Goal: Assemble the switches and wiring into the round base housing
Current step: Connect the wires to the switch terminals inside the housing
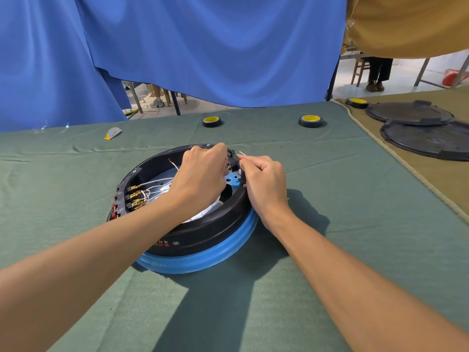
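From the head view, the round base housing [203, 232] sat on the green-covered bench [330, 250], black over a blue rim. The left hand [200, 179] was curled shut inside it at the far wall; the right hand [264, 179] pinched a thin white wire [242, 153] at the rim. White wiring [154, 185] lay inside near the brass switch terminals [135, 198].

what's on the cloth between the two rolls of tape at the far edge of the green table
Nothing: in the head view, the stretch of green cloth between the left tape roll and the right tape roll is bare.
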`<action>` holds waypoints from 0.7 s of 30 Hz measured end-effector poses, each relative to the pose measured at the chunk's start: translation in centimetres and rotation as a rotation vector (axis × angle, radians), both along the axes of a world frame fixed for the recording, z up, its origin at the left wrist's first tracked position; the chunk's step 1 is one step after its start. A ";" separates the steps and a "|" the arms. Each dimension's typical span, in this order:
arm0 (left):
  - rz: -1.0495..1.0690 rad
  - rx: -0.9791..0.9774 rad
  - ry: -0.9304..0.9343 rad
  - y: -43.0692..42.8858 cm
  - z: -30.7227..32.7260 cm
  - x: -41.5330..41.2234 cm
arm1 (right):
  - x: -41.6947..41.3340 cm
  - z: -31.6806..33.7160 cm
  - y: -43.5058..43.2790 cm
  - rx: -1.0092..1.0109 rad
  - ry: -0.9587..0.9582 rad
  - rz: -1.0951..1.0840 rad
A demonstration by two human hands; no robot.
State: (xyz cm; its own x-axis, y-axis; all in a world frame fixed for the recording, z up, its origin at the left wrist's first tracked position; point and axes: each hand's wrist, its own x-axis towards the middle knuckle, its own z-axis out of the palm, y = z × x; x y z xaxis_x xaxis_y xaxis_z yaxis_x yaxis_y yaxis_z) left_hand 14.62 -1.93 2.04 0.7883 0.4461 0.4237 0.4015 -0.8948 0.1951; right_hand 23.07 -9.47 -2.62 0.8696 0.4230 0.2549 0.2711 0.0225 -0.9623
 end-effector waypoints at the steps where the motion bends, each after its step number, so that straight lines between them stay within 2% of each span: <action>1: 0.001 -0.009 -0.011 0.1 0.0 0.0 | 0.1 0.0 0.0 -0.004 0.000 -0.001; 9: -0.023 -0.103 0.000 1.9 0.9 -0.7 | 1.1 0.3 -0.3 -0.097 -0.089 0.072; 13: 0.088 -0.117 -0.041 5.0 1.9 -2.3 | 1.9 1.0 -0.6 -0.182 -0.127 0.122; 16: 0.229 -0.027 0.127 7.3 1.8 -3.8 | 2.0 1.4 -0.8 -0.214 -0.146 0.148; 18: 0.266 -0.086 0.227 7.7 1.4 -4.6 | 2.1 1.6 -0.9 -0.223 -0.164 0.152; 21: 0.274 -0.174 0.263 7.5 0.8 -5.1 | 2.2 1.9 -0.9 -0.253 -0.169 0.163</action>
